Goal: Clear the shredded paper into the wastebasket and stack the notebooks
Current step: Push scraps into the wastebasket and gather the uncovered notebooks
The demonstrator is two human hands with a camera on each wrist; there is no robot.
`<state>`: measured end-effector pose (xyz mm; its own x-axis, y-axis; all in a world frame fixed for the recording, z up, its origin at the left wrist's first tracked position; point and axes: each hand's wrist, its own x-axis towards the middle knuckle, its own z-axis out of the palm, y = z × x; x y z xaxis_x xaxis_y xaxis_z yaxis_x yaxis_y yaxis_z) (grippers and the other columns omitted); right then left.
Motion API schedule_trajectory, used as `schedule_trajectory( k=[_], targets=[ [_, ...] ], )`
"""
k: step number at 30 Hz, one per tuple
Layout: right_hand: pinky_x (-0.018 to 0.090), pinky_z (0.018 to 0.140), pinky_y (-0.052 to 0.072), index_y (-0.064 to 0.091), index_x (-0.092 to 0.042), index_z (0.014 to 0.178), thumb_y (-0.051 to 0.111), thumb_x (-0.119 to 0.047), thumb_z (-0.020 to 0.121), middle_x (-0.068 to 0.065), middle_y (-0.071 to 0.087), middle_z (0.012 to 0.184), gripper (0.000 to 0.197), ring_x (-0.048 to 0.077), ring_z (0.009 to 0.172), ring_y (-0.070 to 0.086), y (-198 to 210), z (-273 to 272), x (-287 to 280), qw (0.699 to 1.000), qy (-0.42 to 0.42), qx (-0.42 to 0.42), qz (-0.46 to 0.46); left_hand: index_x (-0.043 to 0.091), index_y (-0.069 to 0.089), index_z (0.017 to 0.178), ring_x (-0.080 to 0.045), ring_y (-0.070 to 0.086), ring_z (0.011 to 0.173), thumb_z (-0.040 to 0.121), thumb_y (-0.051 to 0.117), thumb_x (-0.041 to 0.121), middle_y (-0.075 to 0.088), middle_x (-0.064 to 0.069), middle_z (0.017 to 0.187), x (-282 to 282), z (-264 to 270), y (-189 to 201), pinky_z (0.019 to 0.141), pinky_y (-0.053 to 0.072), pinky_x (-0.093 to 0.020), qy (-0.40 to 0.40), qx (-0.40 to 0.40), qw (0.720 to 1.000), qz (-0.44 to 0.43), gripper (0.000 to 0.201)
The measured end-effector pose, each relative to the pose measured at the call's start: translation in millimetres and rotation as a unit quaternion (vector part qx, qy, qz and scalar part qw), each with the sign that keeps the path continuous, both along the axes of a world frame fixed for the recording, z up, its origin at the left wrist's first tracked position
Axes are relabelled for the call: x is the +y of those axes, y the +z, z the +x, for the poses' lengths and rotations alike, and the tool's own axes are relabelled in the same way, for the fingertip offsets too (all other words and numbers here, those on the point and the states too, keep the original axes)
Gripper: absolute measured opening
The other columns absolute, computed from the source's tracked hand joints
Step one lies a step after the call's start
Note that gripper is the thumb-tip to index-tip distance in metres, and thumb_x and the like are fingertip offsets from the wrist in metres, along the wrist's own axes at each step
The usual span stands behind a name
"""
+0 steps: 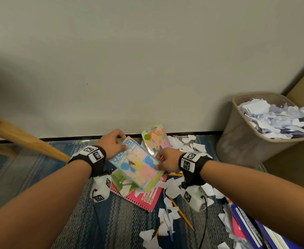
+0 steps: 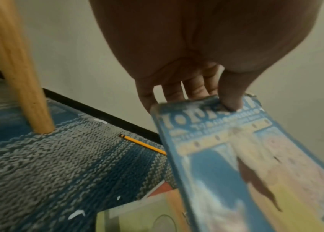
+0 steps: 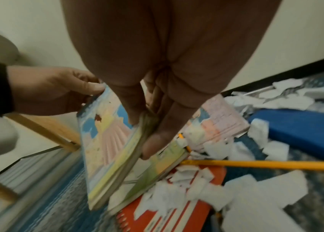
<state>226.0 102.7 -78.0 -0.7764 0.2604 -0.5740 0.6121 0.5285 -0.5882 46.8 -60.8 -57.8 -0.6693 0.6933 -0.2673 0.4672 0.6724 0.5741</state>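
Two hands on one blue-covered book [image 1: 138,165], held tilted above floor. Far end pinched by left hand [image 1: 112,142], thumb on cover, fingers [image 2: 173,92] beneath. Near long edge gripped by right hand [image 1: 167,161], fingers [image 3: 158,139] clenched on page block. Pink spiral notebook [image 1: 144,198] lain flat on rug [image 1: 40,177] directly below, shredded paper [image 1: 172,190] scattered over and beside it. Wastebasket [image 1: 242,141] stood at rug's far right corner, paper heaped inside.
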Motion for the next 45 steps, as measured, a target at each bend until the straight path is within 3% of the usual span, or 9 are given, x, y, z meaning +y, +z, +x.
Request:
schedule_trajectory(
  k=[6, 10, 14, 21, 24, 30, 35, 41, 45],
  targets=[
    [0.027, 0.056, 0.059, 0.051, -0.005, 0.117, 0.041, -0.001, 0.100, 0.016, 0.059, 0.099, 0.021, 0.019, 0.063, 0.067, -13.4, -10.0, -44.6, 0.972, 0.007, -0.082, -0.219, 0.015, 0.058, 0.126, -0.025, 0.057, 0.105, 0.097, 0.047, 0.010, 0.063, -0.010, 0.117, -20.0, -13.7, -20.7, 0.082, 0.039, -0.025, -0.013, 0.017, 0.998, -0.051, 0.031],
    [0.034, 0.067, 0.058, 0.062, -0.012, 0.116, 0.058, -0.012, 0.093, 0.004, 0.065, 0.100, 0.023, 0.021, 0.077, 0.066, -19.5, -6.0, -40.4, 0.988, 0.114, -0.082, -0.067, 0.024, 0.057, 0.126, -0.023, 0.056, 0.113, 0.100, 0.041, 0.016, 0.061, -0.004, 0.126, -44.5, -20.6, -28.6, 0.091, 0.038, -0.027, -0.055, 0.040, 0.985, -0.157, 0.032],
    [0.033, 0.070, 0.058, 0.065, -0.017, 0.113, 0.056, -0.017, 0.092, 0.002, 0.071, 0.098, 0.023, 0.016, 0.078, 0.068, -26.6, 1.6, -19.5, 0.991, 0.106, -0.087, 0.014, 0.044, 0.045, 0.134, -0.016, 0.042, 0.131, 0.096, 0.037, 0.028, 0.045, 0.014, 0.142, -63.2, -26.7, -48.6, 0.109, 0.020, -0.054, -0.111, 0.140, 0.927, -0.331, 0.043],
    [0.042, 0.104, 0.042, 0.041, -0.029, 0.141, 0.057, -0.031, 0.091, 0.008, 0.036, 0.146, 0.052, 0.031, 0.129, 0.042, -39.1, 19.3, 15.3, 0.954, 0.177, -0.054, 0.235, 0.012, 0.044, 0.139, -0.028, 0.048, 0.126, 0.098, 0.044, 0.038, 0.046, -0.011, 0.142, -34.2, 4.9, -77.4, 0.103, 0.040, -0.036, -0.130, 0.071, 0.933, -0.328, 0.049],
    [0.051, 0.112, 0.032, 0.022, -0.034, 0.152, 0.058, -0.025, 0.091, 0.002, 0.008, 0.161, 0.071, 0.035, 0.143, 0.021, -46.0, 27.7, 22.5, 0.923, 0.281, -0.099, 0.244, 0.010, 0.044, 0.135, -0.031, 0.050, 0.121, 0.094, 0.048, 0.046, 0.045, -0.015, 0.139, -19.6, 30.0, -93.5, 0.100, 0.044, -0.040, -0.144, 0.032, 0.924, -0.353, 0.055],
    [0.046, 0.116, 0.023, 0.016, -0.030, 0.155, 0.055, -0.033, 0.095, 0.008, 0.006, 0.163, 0.071, 0.034, 0.146, 0.021, -70.1, 45.2, 13.3, 0.903, 0.318, -0.202, 0.208, 0.012, 0.013, 0.150, -0.037, 0.038, 0.133, 0.087, 0.060, 0.041, 0.032, -0.018, 0.147, -9.0, 38.6, -100.5, 0.104, 0.039, -0.043, -0.038, 0.025, 0.942, -0.331, 0.084],
    [0.046, 0.114, 0.030, 0.018, -0.024, 0.155, 0.053, -0.036, 0.095, 0.008, 0.009, 0.162, 0.071, 0.035, 0.143, 0.028, -70.1, 46.0, 12.5, 0.910, 0.303, -0.192, 0.206, 0.003, 0.009, 0.150, -0.034, 0.044, 0.130, 0.081, 0.071, 0.041, 0.032, -0.019, 0.149, -14.6, 43.1, -100.5, 0.101, 0.044, -0.039, -0.022, 0.006, 0.935, -0.354, 0.100],
    [0.039, 0.111, 0.035, 0.033, -0.010, 0.150, 0.050, -0.038, 0.098, 0.008, 0.025, 0.157, 0.061, 0.030, 0.137, 0.038, -64.0, 41.6, 9.9, 0.899, 0.333, -0.178, 0.220, 0.011, 0.062, 0.105, -0.023, 0.061, 0.091, 0.080, 0.072, 0.044, 0.064, -0.008, 0.105, -16.8, 39.3, -95.9, 0.075, 0.049, -0.031, -0.027, -0.070, 0.935, -0.346, 0.042],
    [0.041, 0.103, 0.043, 0.035, -0.015, 0.147, 0.052, -0.036, 0.096, 0.009, 0.040, 0.148, 0.058, 0.032, 0.125, 0.050, -59.0, 39.8, 14.7, 0.901, 0.322, -0.208, 0.205, 0.012, 0.059, 0.117, -0.027, 0.058, 0.101, 0.087, 0.066, 0.030, 0.061, -0.009, 0.115, -9.3, 25.6, -74.1, 0.080, 0.046, -0.030, -0.014, -0.062, 0.956, -0.288, 0.036]
  ],
)
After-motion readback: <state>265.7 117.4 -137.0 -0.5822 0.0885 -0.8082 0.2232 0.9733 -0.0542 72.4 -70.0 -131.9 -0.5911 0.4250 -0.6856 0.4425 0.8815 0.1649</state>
